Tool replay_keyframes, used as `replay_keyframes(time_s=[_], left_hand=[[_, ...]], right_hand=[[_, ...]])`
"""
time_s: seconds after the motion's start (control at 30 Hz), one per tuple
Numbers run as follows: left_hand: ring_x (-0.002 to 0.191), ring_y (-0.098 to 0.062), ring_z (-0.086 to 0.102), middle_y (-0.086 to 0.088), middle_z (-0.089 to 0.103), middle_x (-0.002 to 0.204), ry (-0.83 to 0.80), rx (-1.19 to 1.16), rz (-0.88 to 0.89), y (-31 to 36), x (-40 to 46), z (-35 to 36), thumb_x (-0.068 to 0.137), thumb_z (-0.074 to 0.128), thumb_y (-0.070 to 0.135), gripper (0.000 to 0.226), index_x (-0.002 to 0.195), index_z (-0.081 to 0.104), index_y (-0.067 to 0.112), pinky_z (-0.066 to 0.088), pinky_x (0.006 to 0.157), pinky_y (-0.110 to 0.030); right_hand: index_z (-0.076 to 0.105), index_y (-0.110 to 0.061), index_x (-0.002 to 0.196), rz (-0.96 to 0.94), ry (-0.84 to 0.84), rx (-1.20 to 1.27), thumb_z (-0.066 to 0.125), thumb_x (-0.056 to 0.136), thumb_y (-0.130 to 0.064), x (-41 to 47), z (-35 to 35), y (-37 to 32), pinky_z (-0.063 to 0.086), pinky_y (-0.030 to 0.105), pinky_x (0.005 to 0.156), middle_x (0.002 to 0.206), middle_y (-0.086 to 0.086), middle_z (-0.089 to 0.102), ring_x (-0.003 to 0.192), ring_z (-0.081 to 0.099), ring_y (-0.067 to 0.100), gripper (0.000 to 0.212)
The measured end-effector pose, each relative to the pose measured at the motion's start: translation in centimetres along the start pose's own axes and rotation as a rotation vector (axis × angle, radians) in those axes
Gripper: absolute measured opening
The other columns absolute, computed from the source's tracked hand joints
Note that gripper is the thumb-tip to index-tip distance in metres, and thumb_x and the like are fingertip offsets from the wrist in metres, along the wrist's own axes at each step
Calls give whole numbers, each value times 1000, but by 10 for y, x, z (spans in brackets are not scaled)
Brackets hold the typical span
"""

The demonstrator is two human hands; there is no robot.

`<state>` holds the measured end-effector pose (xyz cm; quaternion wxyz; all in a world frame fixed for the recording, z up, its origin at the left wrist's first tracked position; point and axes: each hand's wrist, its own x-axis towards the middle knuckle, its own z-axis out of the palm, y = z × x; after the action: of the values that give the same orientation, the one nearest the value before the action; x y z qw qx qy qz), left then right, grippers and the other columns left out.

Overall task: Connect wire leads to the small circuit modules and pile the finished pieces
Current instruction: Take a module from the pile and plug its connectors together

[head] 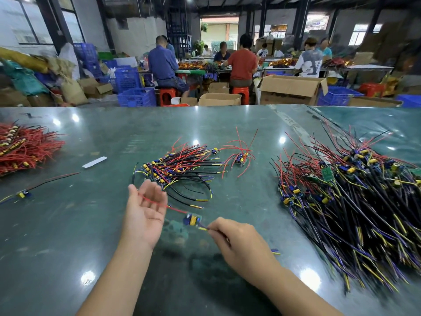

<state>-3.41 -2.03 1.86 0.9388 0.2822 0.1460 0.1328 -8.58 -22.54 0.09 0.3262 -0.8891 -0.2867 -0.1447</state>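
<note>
A small circuit module (192, 220) with blue and yellow parts hangs just above the green table, between my hands. My right hand (237, 244) pinches its yellow and purple leads at the lower right. Its red wire (159, 203) runs up and left across the palm of my left hand (145, 208), which lies palm up with fingers relaxed. Behind them lies a pile of wired modules (177, 169) with black and red leads.
A large heap of modules with black, yellow and purple wires (355, 201) fills the right side. Red wires (25, 147) are heaped at far left. A lone module (22, 193) lies at left, a few modules (240, 157) in the middle, and a white strip (94, 162).
</note>
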Motion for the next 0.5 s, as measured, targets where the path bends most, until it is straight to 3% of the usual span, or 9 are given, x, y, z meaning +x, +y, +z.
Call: replay_keyframes(time_s=[0.13,0.27,0.4,0.5], left_hand=[[72,-7,69,5,71,80,-153,80,-48,-10,-3,4,95,44,46,36,92,67,19,58,68,-25],[90,-14,70,2,72,98,-280,92,-80,-3,-9,6,79,49,66,55,104,63,20,53,84,-35],[82,-10,71,-3,74,97,-346,644,-131,-24,-19,6,97,38,41,38,105,63,15,54,61,-22],[81,-9,68,-5,75,96,-330,892,-97,-34,-25,5,100,42,29,30,100,67,13,52,70,-25]], right_hand=[[56,-25,91,93,61,2,50,96,-31,2,-4,10,27,23,54,78,-12,54,72,44,12,9],[53,-26,90,125,27,44,49,96,-32,2,-1,11,32,28,57,60,-25,47,66,37,7,9],[55,-24,87,116,34,70,50,95,-31,4,1,7,36,32,58,56,-15,42,62,38,9,11],[56,-24,87,99,36,67,51,95,-30,4,4,4,36,33,59,58,-15,40,62,36,8,11]])
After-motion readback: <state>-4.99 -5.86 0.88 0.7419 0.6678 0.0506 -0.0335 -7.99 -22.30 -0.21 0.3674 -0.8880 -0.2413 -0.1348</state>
